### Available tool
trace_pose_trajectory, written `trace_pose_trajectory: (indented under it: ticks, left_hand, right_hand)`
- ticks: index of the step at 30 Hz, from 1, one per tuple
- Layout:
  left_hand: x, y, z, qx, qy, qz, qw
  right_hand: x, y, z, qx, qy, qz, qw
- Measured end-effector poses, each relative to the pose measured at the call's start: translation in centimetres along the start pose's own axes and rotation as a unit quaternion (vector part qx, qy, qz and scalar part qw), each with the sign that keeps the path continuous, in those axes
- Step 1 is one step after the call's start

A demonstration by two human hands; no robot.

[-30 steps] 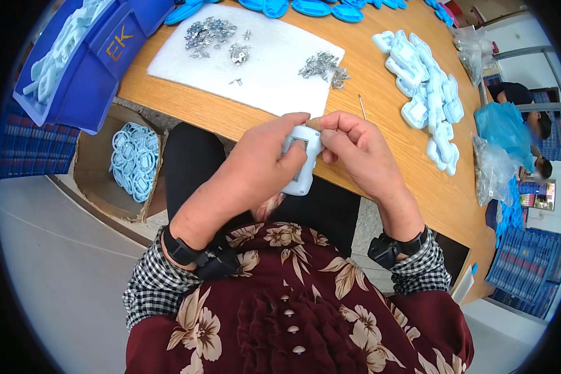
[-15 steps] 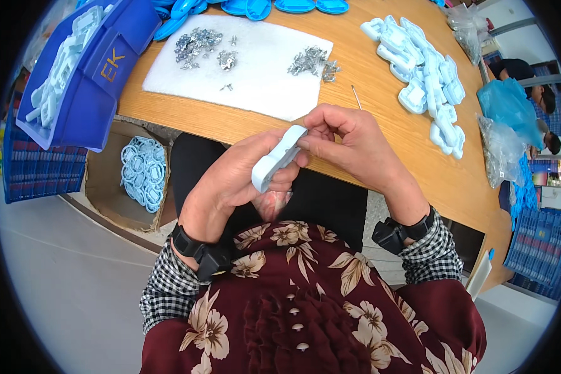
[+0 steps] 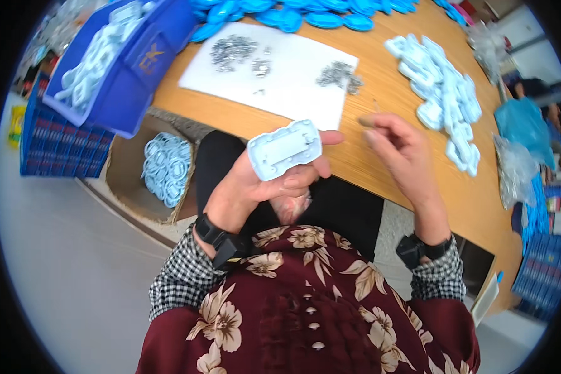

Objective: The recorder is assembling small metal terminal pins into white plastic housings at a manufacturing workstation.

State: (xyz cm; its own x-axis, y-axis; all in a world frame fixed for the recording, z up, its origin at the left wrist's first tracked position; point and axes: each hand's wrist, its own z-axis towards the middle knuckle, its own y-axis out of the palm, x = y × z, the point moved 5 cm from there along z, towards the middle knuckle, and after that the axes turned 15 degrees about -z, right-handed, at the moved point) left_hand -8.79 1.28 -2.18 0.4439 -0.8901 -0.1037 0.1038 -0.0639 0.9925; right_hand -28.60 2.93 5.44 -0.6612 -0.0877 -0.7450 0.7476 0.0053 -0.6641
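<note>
Left hand point(image 3: 246, 184): frame centre, palm up, fingers curled beneath and along the lower edge of a pale blue casing point(image 3: 285, 149), index finger extended past its right end. Casing: ribbed inner side facing up, long axis running left to right, rising slightly rightward. Right hand point(image 3: 407, 153): right of casing, apart from it; thumb and index tips close together, contents blurred, cannot tell whether anything is pinched. Casing's right end is the one facing this hand; left hand nearer, touching. Beyond, on the tabletop point(image 3: 373, 62): white mat point(image 3: 287, 103), upper centre, bearing metal parts point(image 3: 234, 53); heap of pale blue casings point(image 3: 439, 93), upper right. Blue bin point(image 3: 128, 93): upper left.
</note>
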Motion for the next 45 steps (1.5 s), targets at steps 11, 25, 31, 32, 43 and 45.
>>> trace_pose_trajectory:
  ticks: [11, 25, 31, 32, 43, 45]
  left_hand:
    - [5.7, 9.8, -6.2, -0.023, 0.141, 0.213, 0.966]
    - [18.2, 27.4, -18.1, 0.319, 0.573, 0.74, 0.151]
    - [6.2, 15.6, -3.2, 0.139, 0.299, 0.85, 0.412]
    - [4.9, 13.2, -2.6, 0.153, 0.291, 0.837, 0.438]
    - [1.6, 2.5, 1.7, 0.2, 0.197, 0.733, 0.619]
    - [2.1, 1.9, 1.5, 0.217, 0.201, 0.713, 0.636]
  right_hand:
    - [6.1, -4.0, -4.4, 0.059, 0.058, -0.021, 0.996]
    - [5.3, -3.4, -5.4, 0.06, 0.062, 0.078, 0.993]
    - [5.8, -5.7, -5.8, 0.08, 0.095, -0.062, 0.99]
    - [5.4, -5.7, -5.1, 0.093, 0.073, -0.044, 0.992]
    - [9.9, -12.7, -3.0, 0.178, 0.021, -0.391, 0.903]
    - [8.9, -12.7, -1.7, 0.177, -0.004, -0.464, 0.868]
